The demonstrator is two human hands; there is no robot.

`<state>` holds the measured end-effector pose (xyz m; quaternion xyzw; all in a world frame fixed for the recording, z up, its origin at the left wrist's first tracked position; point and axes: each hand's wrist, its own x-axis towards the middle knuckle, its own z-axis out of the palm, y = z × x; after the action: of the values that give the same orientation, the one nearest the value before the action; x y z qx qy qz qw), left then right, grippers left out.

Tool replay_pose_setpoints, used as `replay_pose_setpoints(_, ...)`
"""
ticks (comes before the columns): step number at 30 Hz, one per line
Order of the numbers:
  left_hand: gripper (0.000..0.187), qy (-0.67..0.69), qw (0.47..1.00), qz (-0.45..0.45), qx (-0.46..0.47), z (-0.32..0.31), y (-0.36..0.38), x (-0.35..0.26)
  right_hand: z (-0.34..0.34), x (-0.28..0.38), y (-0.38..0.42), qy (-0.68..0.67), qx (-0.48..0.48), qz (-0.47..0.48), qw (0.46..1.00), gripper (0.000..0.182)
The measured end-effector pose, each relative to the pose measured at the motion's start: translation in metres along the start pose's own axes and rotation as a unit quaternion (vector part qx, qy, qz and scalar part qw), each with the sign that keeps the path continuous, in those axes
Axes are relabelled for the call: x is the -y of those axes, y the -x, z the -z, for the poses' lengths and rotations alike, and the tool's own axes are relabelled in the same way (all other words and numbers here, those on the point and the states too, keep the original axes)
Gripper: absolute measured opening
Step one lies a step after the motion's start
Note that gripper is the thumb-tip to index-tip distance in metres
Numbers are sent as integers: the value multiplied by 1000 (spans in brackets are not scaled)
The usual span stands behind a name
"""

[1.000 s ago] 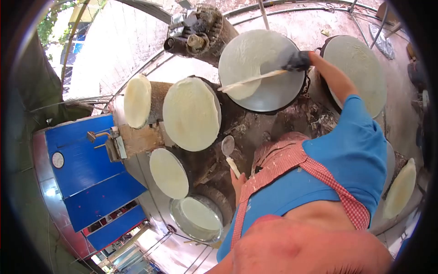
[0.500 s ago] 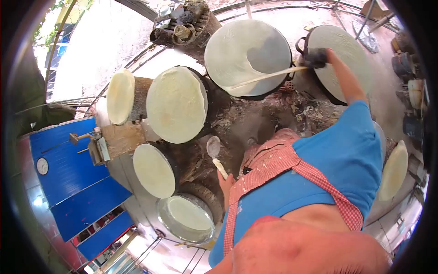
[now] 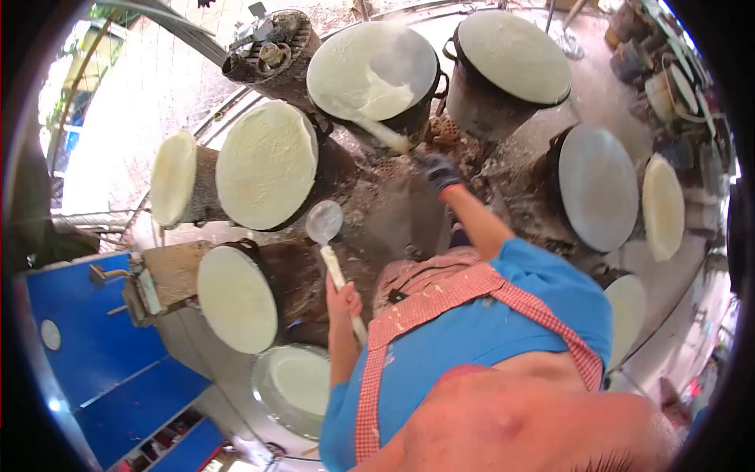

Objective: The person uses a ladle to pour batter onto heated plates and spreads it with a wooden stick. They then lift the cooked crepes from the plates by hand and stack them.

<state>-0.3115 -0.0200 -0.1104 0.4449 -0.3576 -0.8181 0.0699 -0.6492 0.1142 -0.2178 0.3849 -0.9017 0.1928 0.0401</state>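
Observation:
My left hand (image 3: 344, 300) is closed around the pale handle of a ladle (image 3: 324, 223), whose round bowl points up and away from me. A dark glove covers my right hand (image 3: 440, 173), which grips the end of a long pale wooden stick (image 3: 385, 135). The stick reaches onto the round griddle (image 3: 336, 67) at the top middle. Pale batter (image 3: 391, 96) coats most of that griddle, with a ragged edge beside a bare grey patch. Motion blurs the stick and glove slightly, and the stick's far tip merges with the batter.
More round griddles stand around me: coated ones at upper right (image 3: 515, 59), left (image 3: 266, 165) and lower left (image 3: 237, 299), and a bare grey one at right (image 3: 599, 189). A wide basin of pale batter (image 3: 275, 417) sits at lower left. Blue panels (image 3: 102, 330) lie far left.
My right hand and the stick have come back from the right-hand griddle toward my body. The ladle is raised farther forward. The bare patch on the middle griddle looks smaller, and the view has shifted.

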Motion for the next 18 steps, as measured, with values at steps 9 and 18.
replay_pose_setpoints(9, 25, 299, 916, 17, 268, 37, 26, 29, -72, -30, -34, -23, -181, -25, 983, 26)
replay_pose_setpoints(18, 26, 325, 913, -61, 240, -2, 38, 22, 34, -82, -67, -85, -4, -171, 981, 34)
